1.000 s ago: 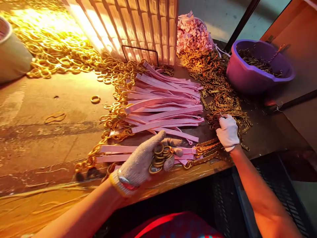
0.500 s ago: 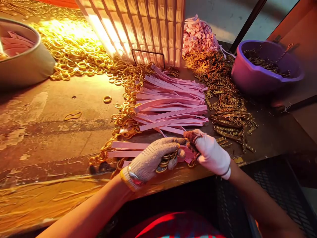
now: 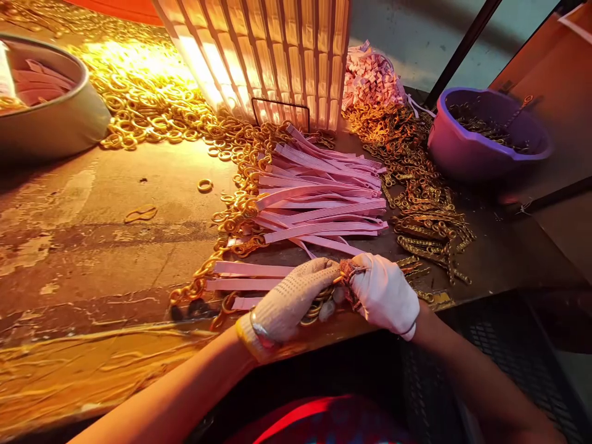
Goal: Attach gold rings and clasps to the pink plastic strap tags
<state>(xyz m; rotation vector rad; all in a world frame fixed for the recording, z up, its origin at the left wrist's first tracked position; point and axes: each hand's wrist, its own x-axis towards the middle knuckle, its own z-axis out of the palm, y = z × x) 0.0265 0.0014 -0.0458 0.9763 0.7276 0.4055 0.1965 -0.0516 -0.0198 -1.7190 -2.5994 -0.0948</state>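
Note:
My left hand (image 3: 296, 293), in a dotted knit glove, is closed around several brass rings (image 3: 311, 313) that show below its fingers. My right hand (image 3: 386, 293), in a white glove with dark, frayed fingertips, is pinched against the left fingertips. A thin gold edge shows where the two hands meet; the rest of that piece is hidden. Under and beside my left hand lie a few pink straps (image 3: 254, 269) with brass rings at their left ends. Just beyond, a larger row of pink straps (image 3: 324, 197) is spread across the table, also ringed at the left.
Loose brass rings (image 3: 139, 117) pile up at the back left beside a round tub (image 3: 55, 132) with pink strips. An upright ribbed panel (image 3: 277, 55) stands behind. At right are short chain pieces (image 3: 416, 179) and a purple basin (image 3: 472, 148). The table's edge (image 3: 139, 364) runs in front.
My right hand has turned and moved slightly left, its fingertips now pressed against those of my left hand. My left hand still holds the rings. The view has shifted slightly.

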